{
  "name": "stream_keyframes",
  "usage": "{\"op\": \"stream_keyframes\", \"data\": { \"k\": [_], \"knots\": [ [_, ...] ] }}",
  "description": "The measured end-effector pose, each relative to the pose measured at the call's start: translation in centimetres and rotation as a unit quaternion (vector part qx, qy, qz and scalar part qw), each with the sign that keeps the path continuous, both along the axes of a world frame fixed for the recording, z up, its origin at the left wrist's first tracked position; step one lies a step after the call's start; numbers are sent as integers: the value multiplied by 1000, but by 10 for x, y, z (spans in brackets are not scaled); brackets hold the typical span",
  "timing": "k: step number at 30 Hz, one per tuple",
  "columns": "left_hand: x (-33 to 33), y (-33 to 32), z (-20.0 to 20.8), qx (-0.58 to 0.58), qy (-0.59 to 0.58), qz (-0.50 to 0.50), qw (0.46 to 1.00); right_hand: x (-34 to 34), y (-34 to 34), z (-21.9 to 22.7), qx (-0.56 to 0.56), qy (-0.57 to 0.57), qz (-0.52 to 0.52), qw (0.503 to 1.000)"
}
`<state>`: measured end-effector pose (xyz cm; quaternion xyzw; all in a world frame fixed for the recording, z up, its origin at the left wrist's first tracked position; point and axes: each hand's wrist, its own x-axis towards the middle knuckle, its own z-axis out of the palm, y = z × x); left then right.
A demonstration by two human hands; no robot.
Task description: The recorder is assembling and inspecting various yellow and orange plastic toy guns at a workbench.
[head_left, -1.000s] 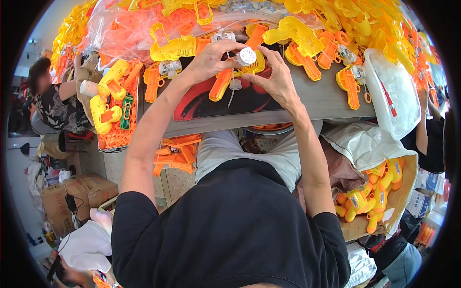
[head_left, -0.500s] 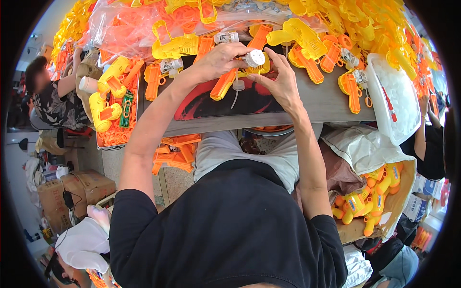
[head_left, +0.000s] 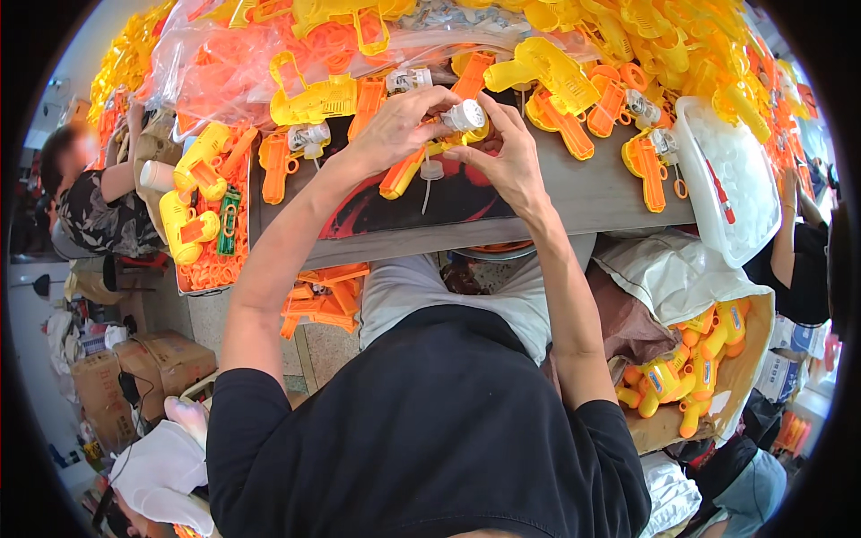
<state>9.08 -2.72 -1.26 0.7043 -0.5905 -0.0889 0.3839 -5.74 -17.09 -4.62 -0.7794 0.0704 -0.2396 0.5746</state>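
Observation:
Over the table's middle, my left hand pinches a white, ribbed cylindrical part between thumb and fingers. Close against its right side is my right hand, with thumb and forefinger curled around the yellow edge of a yellow-and-orange toy gun half. The white part sits at that toy gun half; how they join is hidden by my fingers. A clear disc with a thin tube hangs below. More toy gun halves with clear mechanisms lie to both sides.
Yellow shells and bagged orange parts pile up at the back. A white tub of clear pieces, with a red pen-like tool, stands right. At left is a box of orange parts. Below right, a sack holds yellow toys.
The view has shifted slightly, so the table's things appear a little further left. My right forefinger has come nearer to the white part, which my left hand still holds.

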Motion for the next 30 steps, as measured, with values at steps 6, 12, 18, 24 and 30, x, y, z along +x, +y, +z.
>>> {"op": "stream_keyframes", "data": {
  "k": [6, 12, 18, 24, 30],
  "knots": [
    [-14, -16, -1, 15, -135, -11, 991, -4, -5, -8, -88, -14, -66, 994],
    [-34, -1, -39, 16, -113, 56, 992, -42, -16, -38, -192, 15, -50, 980],
    [-48, 0, -43, -1, -99, 110, 989, -131, -106, -17, -142, 42, -454, 879],
    [-49, -6, -43, -12, -95, 127, 987, -171, -157, -35, -249, 93, -545, 795],
    [-49, 0, -41, -22, -100, 126, 987, -114, -122, -11, -359, 110, -512, 773]
  ]
}}
